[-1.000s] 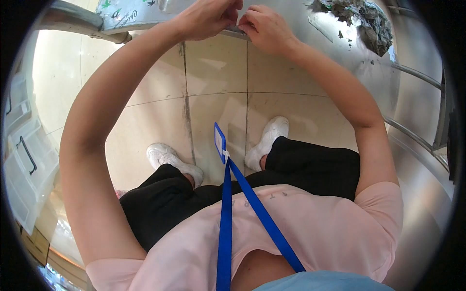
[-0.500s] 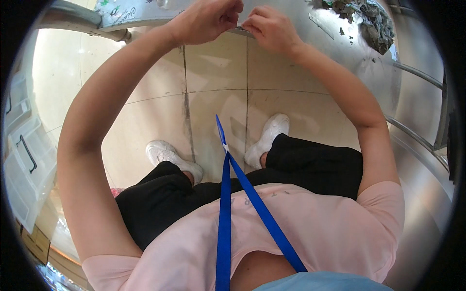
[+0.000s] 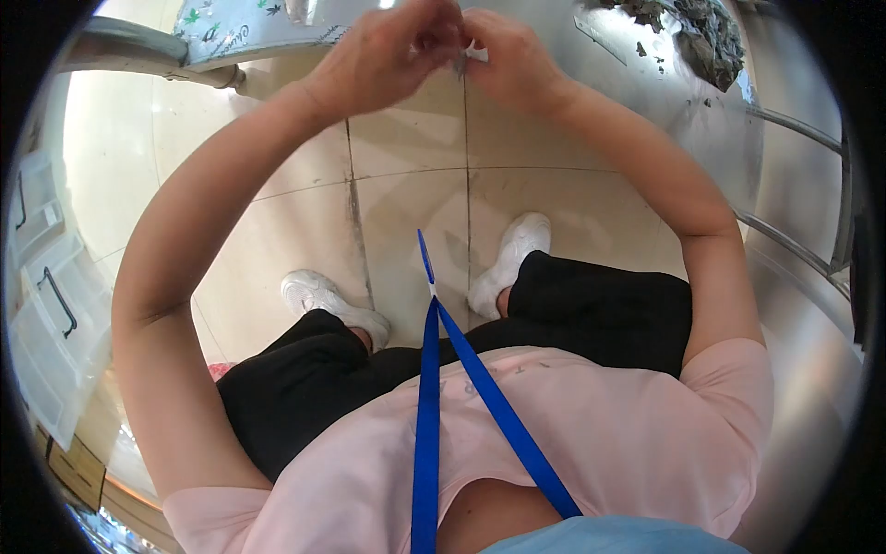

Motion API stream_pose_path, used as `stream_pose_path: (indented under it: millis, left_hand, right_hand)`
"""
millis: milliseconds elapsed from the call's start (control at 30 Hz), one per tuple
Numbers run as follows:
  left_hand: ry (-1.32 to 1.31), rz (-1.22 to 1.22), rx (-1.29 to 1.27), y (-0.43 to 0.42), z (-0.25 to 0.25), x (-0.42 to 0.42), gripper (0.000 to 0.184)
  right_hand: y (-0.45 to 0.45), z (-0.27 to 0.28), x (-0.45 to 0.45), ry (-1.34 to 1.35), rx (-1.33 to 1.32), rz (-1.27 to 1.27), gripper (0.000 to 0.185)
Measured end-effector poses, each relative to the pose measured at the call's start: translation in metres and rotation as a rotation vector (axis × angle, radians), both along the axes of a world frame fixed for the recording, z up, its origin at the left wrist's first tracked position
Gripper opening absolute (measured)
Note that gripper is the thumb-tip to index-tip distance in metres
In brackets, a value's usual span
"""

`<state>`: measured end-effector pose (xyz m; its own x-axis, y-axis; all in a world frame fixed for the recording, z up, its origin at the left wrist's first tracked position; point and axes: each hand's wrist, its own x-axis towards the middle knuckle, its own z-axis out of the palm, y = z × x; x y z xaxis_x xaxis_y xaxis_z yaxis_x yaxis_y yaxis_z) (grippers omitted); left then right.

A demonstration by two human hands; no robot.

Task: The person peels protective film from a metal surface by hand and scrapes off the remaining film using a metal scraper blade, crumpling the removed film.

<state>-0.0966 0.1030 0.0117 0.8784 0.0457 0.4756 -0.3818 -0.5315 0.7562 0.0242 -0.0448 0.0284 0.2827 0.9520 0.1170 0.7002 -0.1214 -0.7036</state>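
Sliver of pale material (image 3: 477, 54), apparently pinched in the curled fingers of the right hand (image 3: 515, 57), by the near edge of the tabletop (image 3: 591, 88). Left hand (image 3: 374, 65) just beside, fingers bent, contents impossible to tell. Likeliest mishap: a drop onto the tiled floor (image 3: 411, 138), given so small a piece and so slight a pinch. Farther out, towards the right edge, crumpled grey scraps (image 3: 715, 51): possible spill from a careless forearm nudge.

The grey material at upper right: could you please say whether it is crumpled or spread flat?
Crumpled: the grey material shows ragged edges and uneven creases, heaped on the shiny metal surface.
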Motion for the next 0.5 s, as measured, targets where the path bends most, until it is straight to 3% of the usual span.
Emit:
stream_pose_path:
  millis: [33, 133, 233, 333, 400, 433, 500]
  left_hand:
    - [-0.001, 0.113, -0.042, 0.005, 0.001, 0.003, 0.019]
    - [-0.119, 0.182, 0.029, 0.022, 0.01, 0.014, 0.024]
    - [0.039, 0.238, -0.102, 0.02, 0.02, 0.016, 0.022]
    - [0.1, 0.114, -0.467, 0.012, 0.014, 0.03, 0.021]
    - [0.115, 0.205, -0.376, 0.015, 0.012, 0.032, 0.021]
    - [0.123, 0.251, -0.33, 0.016, 0.011, 0.032, 0.022]
    - [0.259, 0.294, -0.211, 0.024, 0.005, 0.029, 0.02]
  right_hand:
    - [0.003, 0.005, -0.002, 0.218, -0.071, -0.034, 0.015]
    - [0.016, 0.003, 0.003, 0.903, 0.143, -0.265, 0.013]
    - [0.018, 0.018, 0.003, 0.827, 0.169, -0.25, 0.009]
    - [0.016, 0.003, 0.036, 0.514, 0.19, -0.288, 0.007]
    - [0.015, -0.007, 0.074, 0.371, 0.313, -0.368, 0.006]
    - [0.011, 0.003, 0.086, 0.092, 0.223, -0.45, 0.008]
    - [0.004, 0.008, 0.105, -0.462, 0.226, -0.315, 0.012]
